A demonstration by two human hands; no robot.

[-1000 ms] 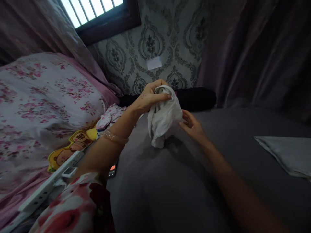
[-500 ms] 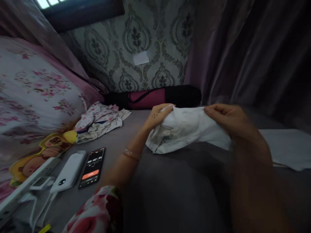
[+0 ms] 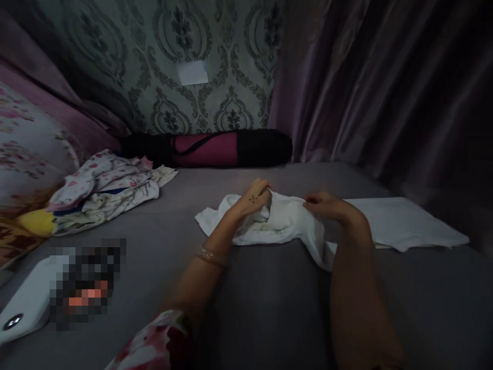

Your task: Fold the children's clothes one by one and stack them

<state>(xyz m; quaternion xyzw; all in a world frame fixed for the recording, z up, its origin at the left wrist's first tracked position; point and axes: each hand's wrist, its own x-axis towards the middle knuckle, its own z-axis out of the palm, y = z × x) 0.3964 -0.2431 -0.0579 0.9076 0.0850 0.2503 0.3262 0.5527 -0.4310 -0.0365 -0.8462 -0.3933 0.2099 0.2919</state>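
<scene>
A crumpled white garment (image 3: pixel 287 213) hangs between my two hands, its lower parts resting on the grey bed sheet (image 3: pixel 262 303). My left hand (image 3: pixel 256 198) is closed on its upper left edge, the back of the hand toward me. With fingertips pinched, my right hand (image 3: pixel 327 204) grips the upper right edge. One end of the cloth droops below my right wrist, and another spreads out left of my left hand. What kind of garment it is I cannot make out. To the right, a flat white folded cloth (image 3: pixel 404 223) lies partly behind my right forearm.
A heap of printed clothes (image 3: pixel 111 190) sits at the left, beside a yellow cushion (image 3: pixel 34 222). Nearer are a white power bank (image 3: pixel 34 293) and a blurred-out phone (image 3: pixel 88 288). A black and maroon rolled bag (image 3: pixel 208 149) lies along the wall. Purple curtains (image 3: pixel 327 82) hang at right.
Both hands have lowered the white garment toward the bed, and it is now more bunched, with an end drooping at right. My view has turned to the right.
</scene>
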